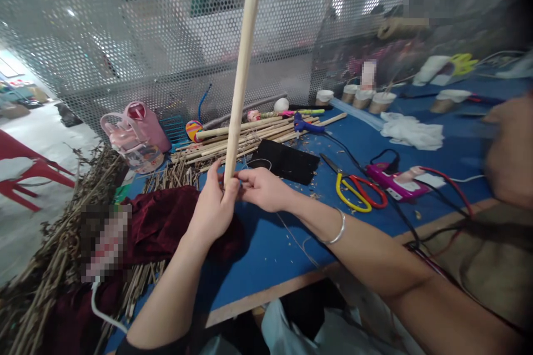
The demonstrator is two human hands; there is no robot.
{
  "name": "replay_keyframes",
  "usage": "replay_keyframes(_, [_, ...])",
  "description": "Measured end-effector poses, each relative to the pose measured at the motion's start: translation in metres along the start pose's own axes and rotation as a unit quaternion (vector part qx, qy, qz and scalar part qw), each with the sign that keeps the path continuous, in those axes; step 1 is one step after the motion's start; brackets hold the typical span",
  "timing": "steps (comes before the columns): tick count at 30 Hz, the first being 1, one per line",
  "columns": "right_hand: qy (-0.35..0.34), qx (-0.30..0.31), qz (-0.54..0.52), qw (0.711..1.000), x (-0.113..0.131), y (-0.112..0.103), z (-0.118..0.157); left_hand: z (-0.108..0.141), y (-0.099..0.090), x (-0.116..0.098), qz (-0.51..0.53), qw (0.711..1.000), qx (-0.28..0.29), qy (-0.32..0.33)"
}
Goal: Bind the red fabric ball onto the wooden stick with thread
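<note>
A long pale wooden stick (241, 72) stands nearly upright above the blue table (266, 255). My left hand (214, 202) is wrapped round its lower end, thumb in front. Close beside it, my right hand (264, 188) has its fingers pressed together at the stick's base; what they pinch is too small to make out. A thin thread (293, 236) trails over the table below my right hand. Just beyond my hands lies a black sheet (287, 161). Maroon cloth (160, 222) is left of my left hand.
Scissors (353, 191), a purple power strip (395, 180) and a blue glue gun (308, 125) lie to the right. More sticks (262, 136) lie behind. Dry twigs (62, 222) and pink bottles (135, 133) are left. Another person's blurred arm (510, 150) is at the right edge.
</note>
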State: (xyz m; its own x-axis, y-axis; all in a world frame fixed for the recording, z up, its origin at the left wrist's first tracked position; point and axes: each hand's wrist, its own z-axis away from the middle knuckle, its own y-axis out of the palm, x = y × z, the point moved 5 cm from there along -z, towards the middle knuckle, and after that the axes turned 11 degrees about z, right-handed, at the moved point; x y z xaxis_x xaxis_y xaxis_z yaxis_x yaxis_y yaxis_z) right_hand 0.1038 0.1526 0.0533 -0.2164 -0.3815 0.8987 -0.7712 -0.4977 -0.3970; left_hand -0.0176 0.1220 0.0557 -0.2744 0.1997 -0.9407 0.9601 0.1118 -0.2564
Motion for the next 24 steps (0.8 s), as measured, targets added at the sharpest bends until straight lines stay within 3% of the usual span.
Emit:
replay_keyframes(3, [0.024,-0.034,0.06,0.997,-0.003,-0.002,-0.002,0.014,0.003,-0.005,-0.171,0.985,0.004,-0.007])
replay_keyframes(6, [0.042,-0.045,0.08,0.995,-0.011,-0.005,-0.005,0.018,0.002,-0.002,-0.191,0.981,0.013,0.004])
replay_keyframes(9, [0.018,-0.022,0.002,1.0,-0.012,-0.006,-0.01,0.01,-0.001,0.004,-0.015,0.998,0.057,-0.004])
replay_keyframes(13, [-0.036,0.04,-0.129,0.99,-0.004,-0.005,-0.013,0.001,0.0,0.009,0.245,0.957,0.145,-0.062])
replay_keyframes(16, [-0.021,0.103,-0.194,0.975,-0.007,0.0,-0.011,0.0,0.008,0.009,0.307,0.921,0.22,-0.09])
replay_keyframes(19, [0.015,0.078,-0.176,0.981,-0.016,0.0,-0.009,0.002,0.019,0.009,0.28,0.914,0.269,-0.121])
replay_keyframes(21, [0.03,0.015,-0.119,0.992,-0.021,-0.004,-0.009,0.001,0.019,0.009,0.179,0.952,0.218,-0.118])
replay_keyframes(23, [0.036,-0.035,-0.065,0.997,-0.022,-0.006,-0.009,-0.001,0.011,0.006,0.042,0.991,0.099,-0.074])
replay_keyframes(24, [0.036,-0.05,-0.047,0.997,-0.022,-0.007,-0.009,0.0,0.007,0.003,-0.007,0.998,0.04,-0.05])
